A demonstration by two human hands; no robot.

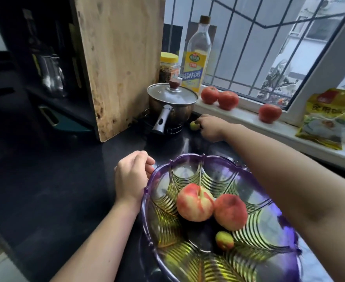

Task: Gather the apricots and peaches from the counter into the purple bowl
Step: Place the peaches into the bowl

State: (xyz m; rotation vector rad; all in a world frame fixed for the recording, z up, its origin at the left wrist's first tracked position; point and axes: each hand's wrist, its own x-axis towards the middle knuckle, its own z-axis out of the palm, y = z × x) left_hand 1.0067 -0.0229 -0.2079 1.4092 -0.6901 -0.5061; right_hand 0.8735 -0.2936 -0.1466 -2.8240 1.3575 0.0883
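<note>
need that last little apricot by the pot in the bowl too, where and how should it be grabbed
Pinch the apricot across its round middle, thumb and fingers on opposite sides, coming from the right and above. The pot stands close on its left and blocks that side. The right hand already reaches it from the right, while the left hand holds the purple bowl rim.

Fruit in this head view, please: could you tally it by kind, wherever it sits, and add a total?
Peaches: 2, one beside the other in the purple bowl.
Apricots: 2, one in the bowl, one on the counter at the right hand.
Tomatoes: 3, first, second, third, all on the windowsill.
Total: 7
</note>
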